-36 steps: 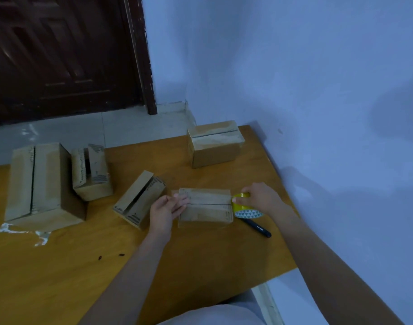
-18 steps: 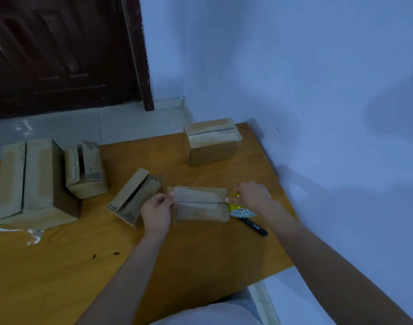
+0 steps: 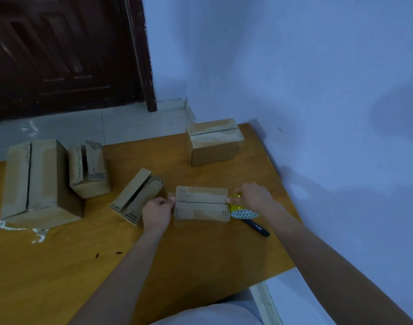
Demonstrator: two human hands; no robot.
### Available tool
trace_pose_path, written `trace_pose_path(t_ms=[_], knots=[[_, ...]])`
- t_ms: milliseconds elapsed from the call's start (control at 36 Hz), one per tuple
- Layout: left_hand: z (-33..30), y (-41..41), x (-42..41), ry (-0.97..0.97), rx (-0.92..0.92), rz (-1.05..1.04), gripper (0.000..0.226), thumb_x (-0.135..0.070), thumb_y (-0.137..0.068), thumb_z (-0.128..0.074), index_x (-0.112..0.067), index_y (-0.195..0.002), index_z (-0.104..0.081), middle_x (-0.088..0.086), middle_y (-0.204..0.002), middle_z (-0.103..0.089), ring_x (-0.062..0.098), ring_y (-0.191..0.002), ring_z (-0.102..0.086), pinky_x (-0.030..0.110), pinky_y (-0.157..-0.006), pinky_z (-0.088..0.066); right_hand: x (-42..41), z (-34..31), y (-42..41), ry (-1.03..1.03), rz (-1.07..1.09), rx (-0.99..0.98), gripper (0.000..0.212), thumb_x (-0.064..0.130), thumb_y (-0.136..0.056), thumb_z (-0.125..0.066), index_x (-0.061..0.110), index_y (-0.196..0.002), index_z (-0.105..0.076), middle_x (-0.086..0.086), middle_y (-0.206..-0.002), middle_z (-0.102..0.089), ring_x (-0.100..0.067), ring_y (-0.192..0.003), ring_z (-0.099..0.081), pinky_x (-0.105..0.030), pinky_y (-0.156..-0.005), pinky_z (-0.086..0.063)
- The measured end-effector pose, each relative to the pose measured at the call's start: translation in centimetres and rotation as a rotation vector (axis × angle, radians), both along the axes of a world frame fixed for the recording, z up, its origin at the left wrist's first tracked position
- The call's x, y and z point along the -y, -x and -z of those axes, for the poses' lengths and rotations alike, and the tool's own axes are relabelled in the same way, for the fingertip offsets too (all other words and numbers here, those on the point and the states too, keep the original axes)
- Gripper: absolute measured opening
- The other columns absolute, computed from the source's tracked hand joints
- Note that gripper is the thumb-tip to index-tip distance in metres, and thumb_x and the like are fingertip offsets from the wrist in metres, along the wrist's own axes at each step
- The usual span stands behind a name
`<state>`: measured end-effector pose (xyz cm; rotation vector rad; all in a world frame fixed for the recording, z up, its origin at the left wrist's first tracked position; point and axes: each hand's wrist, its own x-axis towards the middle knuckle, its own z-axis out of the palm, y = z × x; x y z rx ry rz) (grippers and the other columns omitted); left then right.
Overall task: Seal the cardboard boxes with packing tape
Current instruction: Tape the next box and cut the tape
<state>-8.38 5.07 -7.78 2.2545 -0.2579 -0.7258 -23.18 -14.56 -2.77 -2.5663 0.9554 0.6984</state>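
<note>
Where the wooden table (image 3: 200, 259) begins at the far left, a large cardboard box (image 3: 34, 181) stands with its top seam open. Just to its right sits a smaller open box (image 3: 89, 171), then a third box (image 3: 136, 195) tipped on its side. Next comes the left hand (image 3: 157, 213), its fingers curled and pinching something small at the left end of the small box being sealed (image 3: 202, 205), which lies near the table's front right. At that box's right end, the right hand (image 3: 253, 195) grips a yellow roll of packing tape (image 3: 242, 211), held against the box. A black pen (image 3: 256, 227) lies just in front of the roll. Farther back, a fifth box (image 3: 213, 141) stands closed near the blue wall (image 3: 318, 90).
</note>
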Motion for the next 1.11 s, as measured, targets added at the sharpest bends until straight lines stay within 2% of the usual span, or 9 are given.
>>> trace_pose_path(t_ms=[306,500,611,694,750,806,889,972,1111], knots=[[0.6,-0.3,0.4,-0.022,-0.3,-0.093,0.042,-0.04,-0.095,-0.053,-0.01,-0.067,-0.057,0.007,-0.064,-0.057,0.023,-0.061,-0.053,0.031,-0.062,-0.041,0.0,0.3,0.0,0.001,-0.008,0.007,0.053,0.057,-0.091,-0.047,0.02,-0.128,-0.056,-0.005,-0.11,-0.065,-0.021,-0.097,-0.061,-0.031,-0.076,-0.045],[0.5,0.8,1.2,0.14,-0.51,-0.239,0.034,-0.028,-0.097,-0.049,-0.003,-0.117,-0.063,0.019,-0.103,-0.063,0.02,-0.068,-0.045,0.027,-0.054,-0.033,-0.3,0.5,0.0,0.022,-0.013,0.036,0.054,0.054,-0.092,-0.048,0.017,-0.131,-0.054,-0.007,-0.11,-0.066,-0.021,-0.095,-0.062,-0.03,-0.073,-0.046],[1.1,0.7,1.7,0.126,-0.568,-0.279,0.039,-0.033,-0.099,-0.046,-0.004,-0.121,-0.059,0.002,-0.079,-0.051,0.011,-0.061,-0.04,0.025,-0.061,-0.039,-0.4,0.6,0.3,-0.018,0.015,0.075,0.038,0.051,-0.092,-0.05,0.02,-0.108,-0.064,-0.001,-0.087,-0.065,-0.022,-0.085,-0.061,-0.027,-0.061,-0.043],[1.8,0.5,1.9,0.047,-0.543,-0.271,0.038,-0.042,-0.098,-0.045,-0.007,-0.097,-0.06,0.009,-0.081,-0.051,0.022,-0.07,-0.047,0.035,-0.071,-0.04,-0.5,0.8,0.5,-0.025,0.047,0.116,0.04,0.051,-0.091,-0.051,0.016,-0.105,-0.066,0.005,-0.073,-0.052,-0.015,-0.073,-0.053,-0.026,-0.056,-0.038],[2.2,0.1,1.8,0.046,-0.524,-0.28,0.042,-0.038,-0.098,-0.047,0.0,-0.111,-0.061,0.019,-0.095,-0.059,0.036,-0.093,-0.055,0.037,-0.077,-0.041,-0.6,0.9,0.6,-0.04,0.055,0.14,0.041,0.05,-0.091,-0.052,0.015,-0.109,-0.065,0.006,-0.072,-0.051,-0.012,-0.068,-0.05,-0.025,-0.055,-0.038],[2.3,-0.2,1.8,0.059,-0.441,-0.274,0.043,-0.028,-0.1,-0.045,0.003,-0.128,-0.053,0.024,-0.127,-0.055,0.039,-0.119,-0.051,0.04,-0.09,-0.043,-0.9,0.9,0.8,-0.084,0.09,0.15,0.031,0.05,-0.091,-0.053,0.021,-0.09,-0.064,0.009,-0.065,-0.046,-0.008,-0.06,-0.045,-0.023,-0.05,-0.033],[1.3,0.0,1.6,-0.033,-0.183,-0.248,0.041,-0.027,-0.104,-0.034,0.003,-0.124,-0.053,0.024,-0.121,-0.056,0.04,-0.11,-0.053,0.042,-0.086,-0.041,-1.9,1.0,1.4,-0.137,0.168,0.198,0.037,0.048,-0.091,-0.055,0.032,-0.06,-0.04,0.008,-0.061,-0.042,-0.005,-0.054,-0.04,-0.022,-0.047,-0.029],[0.3,1.1,1.3,0.005,0.052,-0.113,0.038,-0.028,-0.103,-0.031,0.002,-0.111,-0.053,0.021,-0.105,-0.055,0.036,-0.091,-0.053,0.042,-0.076,-0.044,-3.1,1.7,2.3,-0.156,0.225,0.262,0.03,0.048,-0.091,-0.054,0.03,-0.067,-0.052,0.006,-0.062,-0.045,-0.009,-0.055,-0.041,-0.024,-0.048,-0.027],[0.2,3.2,0.8,-0.044,0.591,0.311,0.032,-0.019,-0.098,-0.046,0.001,-0.122,-0.054,0.019,-0.125,-0.052,0.036,-0.12,-0.045,0.046,-0.1,-0.038,-4.8,2.5,3.9,-0.334,0.365,0.377,0.043,0.044,-0.095,-0.049,0.011,-0.068,-0.052,0.0,-0.066,-0.046,-0.021,-0.064,-0.052,-0.029,-0.059,-0.03]])
